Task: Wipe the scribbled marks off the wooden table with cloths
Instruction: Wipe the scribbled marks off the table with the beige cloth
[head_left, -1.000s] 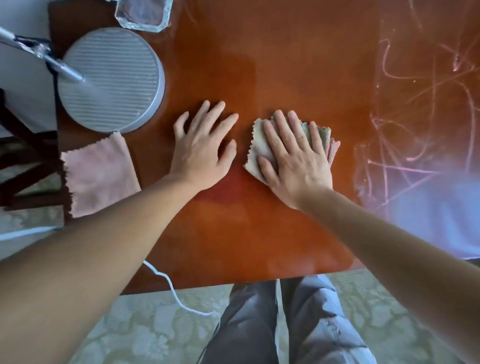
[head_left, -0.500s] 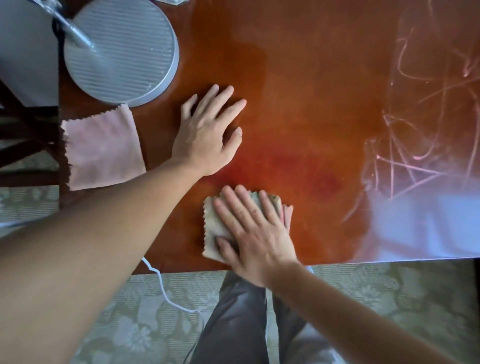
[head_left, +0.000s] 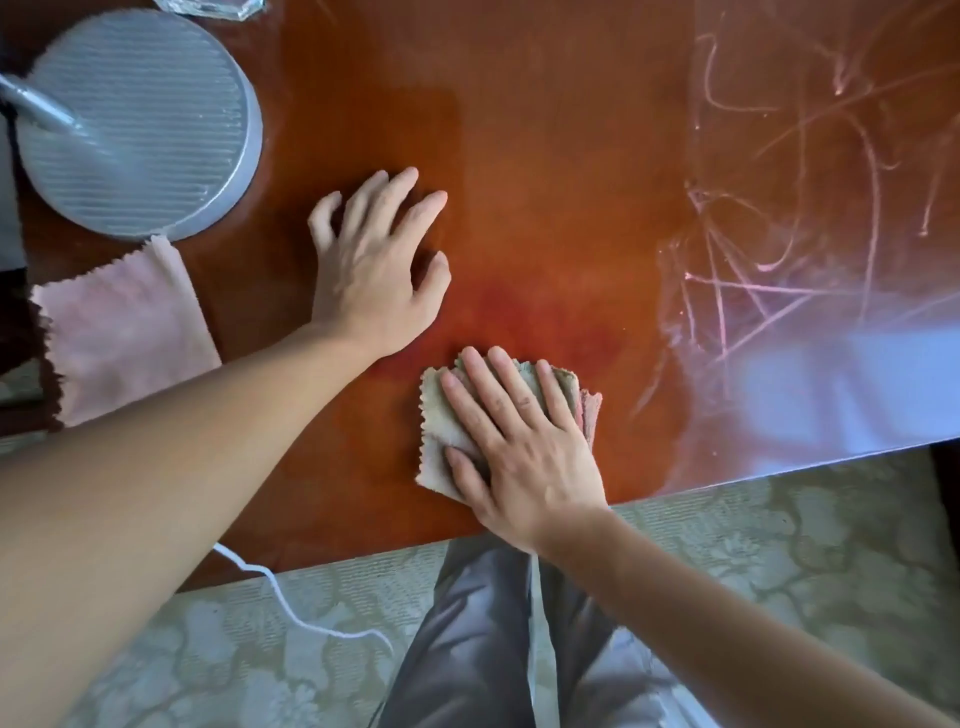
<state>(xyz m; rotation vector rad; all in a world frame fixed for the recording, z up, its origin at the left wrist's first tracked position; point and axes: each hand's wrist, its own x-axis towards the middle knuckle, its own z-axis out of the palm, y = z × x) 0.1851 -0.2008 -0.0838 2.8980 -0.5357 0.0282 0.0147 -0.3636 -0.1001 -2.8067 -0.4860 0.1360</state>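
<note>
Since the earlier frame the folded cloth (head_left: 467, 415) has been drawn toward the tabletop's near edge under the flat-pressed right hand (head_left: 524, 452), the left hand (head_left: 379, 260) rests spread, and the scribbled marks (head_left: 769, 249) lie rightward, nearer the right hand.
</note>
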